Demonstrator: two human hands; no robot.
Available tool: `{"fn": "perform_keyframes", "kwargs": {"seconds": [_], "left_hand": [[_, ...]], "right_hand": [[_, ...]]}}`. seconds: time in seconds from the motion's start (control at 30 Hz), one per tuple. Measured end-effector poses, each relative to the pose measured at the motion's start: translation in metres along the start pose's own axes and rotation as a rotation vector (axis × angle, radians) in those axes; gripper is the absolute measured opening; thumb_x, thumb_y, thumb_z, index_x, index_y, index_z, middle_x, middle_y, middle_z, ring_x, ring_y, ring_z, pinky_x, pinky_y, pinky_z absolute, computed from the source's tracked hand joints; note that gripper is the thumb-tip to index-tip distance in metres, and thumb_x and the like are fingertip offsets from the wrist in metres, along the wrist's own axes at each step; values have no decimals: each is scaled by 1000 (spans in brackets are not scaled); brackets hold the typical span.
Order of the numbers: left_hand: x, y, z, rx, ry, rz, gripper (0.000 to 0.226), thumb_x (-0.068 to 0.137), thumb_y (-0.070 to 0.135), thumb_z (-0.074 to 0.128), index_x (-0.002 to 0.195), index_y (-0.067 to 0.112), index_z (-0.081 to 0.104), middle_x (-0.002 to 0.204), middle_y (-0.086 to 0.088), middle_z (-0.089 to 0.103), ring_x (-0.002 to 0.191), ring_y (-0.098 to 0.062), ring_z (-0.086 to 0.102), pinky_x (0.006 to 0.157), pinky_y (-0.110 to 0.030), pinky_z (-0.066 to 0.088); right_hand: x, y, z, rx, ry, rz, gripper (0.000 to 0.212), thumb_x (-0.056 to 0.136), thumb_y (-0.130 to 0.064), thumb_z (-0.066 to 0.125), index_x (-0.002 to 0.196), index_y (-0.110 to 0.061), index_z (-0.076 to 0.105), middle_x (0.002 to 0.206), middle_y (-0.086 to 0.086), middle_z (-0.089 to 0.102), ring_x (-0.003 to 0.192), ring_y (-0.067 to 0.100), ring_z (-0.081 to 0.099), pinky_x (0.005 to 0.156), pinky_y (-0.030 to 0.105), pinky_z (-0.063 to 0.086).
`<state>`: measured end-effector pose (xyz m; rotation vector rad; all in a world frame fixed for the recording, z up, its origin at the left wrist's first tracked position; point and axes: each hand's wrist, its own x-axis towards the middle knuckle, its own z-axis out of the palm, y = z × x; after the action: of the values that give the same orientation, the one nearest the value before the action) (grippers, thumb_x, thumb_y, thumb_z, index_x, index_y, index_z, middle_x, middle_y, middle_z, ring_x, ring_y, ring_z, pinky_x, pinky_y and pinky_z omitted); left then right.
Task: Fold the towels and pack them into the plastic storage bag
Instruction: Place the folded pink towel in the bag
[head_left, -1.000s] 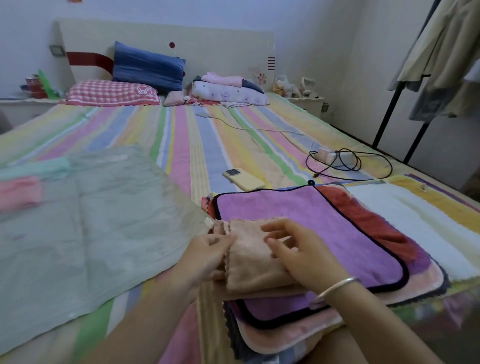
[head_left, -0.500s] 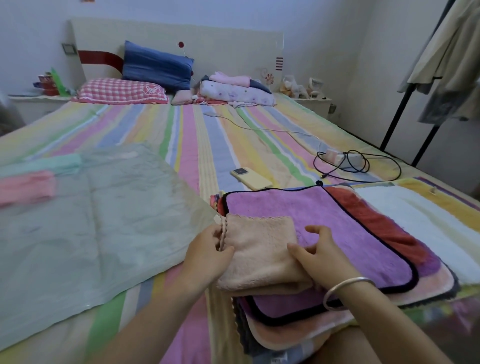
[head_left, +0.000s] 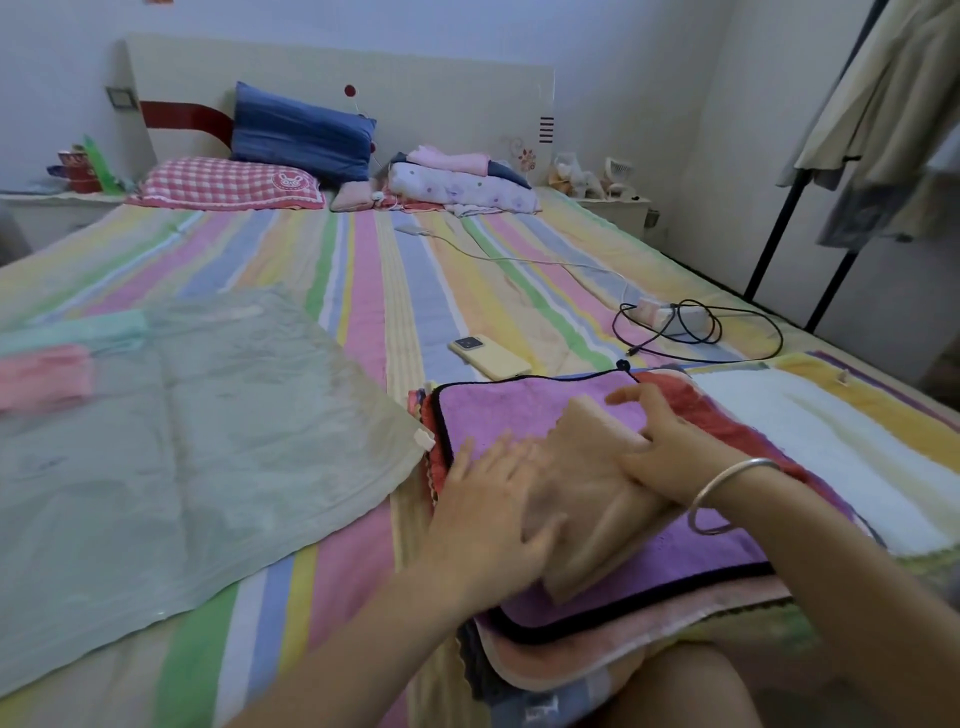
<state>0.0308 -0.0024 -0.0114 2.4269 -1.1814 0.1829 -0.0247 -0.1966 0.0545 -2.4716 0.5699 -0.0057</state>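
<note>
The plastic storage bag (head_left: 208, 441) lies flat on the bed (head_left: 405, 291) to your left, unmoved since half a second ago. Your left hand (head_left: 493, 499) has let go of the edge it pinched and now presses open, fingers straight, on the peach towel (head_left: 587, 514). That towel, lying on the purple towel (head_left: 519, 410) atop the stack, is narrower than before and turned aslant, so another fold has gone in. Your right hand (head_left: 670, 452) keeps its grip closed on the towel's right side. Folding looks nearly done, and packing should come next.
</note>
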Motion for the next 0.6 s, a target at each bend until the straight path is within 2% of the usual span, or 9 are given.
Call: {"fn": "perform_keyframes", "kwargs": {"seconds": [0.1, 0.17, 0.23, 0.3, 0.33, 0.37, 0.43, 0.53, 0.6], "left_hand": [[-1, 6, 14, 55, -231, -17, 98, 68, 72, 2, 154, 28, 19, 164, 3, 3, 149, -10, -8, 118, -42, -17], [-3, 2, 18, 14, -220, -23, 98, 69, 73, 2, 155, 29, 14, 163, 6, 0, 149, -8, -11, 118, -42, -16], [-6, -5, 15, -99, -80, -21, 84, 77, 68, 11, 151, 31, 29, 161, 9, 19, 149, -6, 7, 121, -40, -2], [-11, -16, 10, -238, 131, -37, 57, 88, 55, 29, 135, 30, 52, 146, 13, 46, 138, -3, 34, 117, -40, 23], [-15, -22, 6, -298, 225, -53, 45, 91, 45, 38, 126, 28, 59, 137, 12, 54, 130, -4, 44, 111, -37, 33], [-19, -29, 1, -344, 297, -69, 36, 90, 34, 45, 119, 25, 63, 130, 11, 58, 124, -4, 49, 106, -33, 39], [-29, -41, -9, -367, 378, -92, 30, 87, 19, 50, 112, 22, 66, 123, 10, 60, 118, -3, 53, 101, -24, 41], [-45, -57, -19, -347, 422, -106, 30, 83, 12, 50, 104, 25, 67, 115, 13, 62, 112, 0, 56, 96, -14, 40], [-57, -67, -23, -351, 427, -124, 29, 83, 11, 49, 99, 27, 68, 113, 16, 63, 109, 3, 57, 93, -10, 39]], "right_hand": [[3, 8, 2, -142, -101, 18, 45, 90, -13, 42, 129, -34, 36, 69, 4, 51, 57, 19, 48, 55, 29, 38], [2, 6, 8, -221, -102, 2, 41, 93, -15, 38, 127, -38, 40, 80, 1, 55, 71, 20, 54, 67, 30, 42], [-4, -5, 15, -362, -73, -45, 40, 92, -16, 39, 123, -40, 47, 102, 1, 60, 90, 25, 57, 76, 32, 45], [-17, -22, 28, -539, 83, -113, 43, 90, -17, 40, 128, -37, 42, 105, 0, 57, 89, 28, 56, 61, 31, 40], [-25, -32, 38, -599, 171, -146, 46, 90, -19, 40, 134, -34, 34, 106, 1, 55, 88, 29, 56, 54, 29, 33], [-35, -42, 51, -651, 232, -164, 49, 92, -20, 39, 139, -29, 29, 111, 3, 54, 94, 28, 54, 54, 27, 29], [-48, -59, 81, -752, 285, -191, 45, 93, -23, 39, 138, -17, 38, 124, 8, 49, 107, 29, 49, 66, 31, 33], [-47, -62, 114, -806, 273, -84, 40, 88, -33, 55, 119, -8, 62, 126, 19, 52, 106, 39, 50, 83, 49, 40], [-44, -62, 120, -812, 295, -48, 36, 77, -29, 67, 102, -3, 71, 113, 21, 61, 94, 40, 56, 79, 53, 43]]}}
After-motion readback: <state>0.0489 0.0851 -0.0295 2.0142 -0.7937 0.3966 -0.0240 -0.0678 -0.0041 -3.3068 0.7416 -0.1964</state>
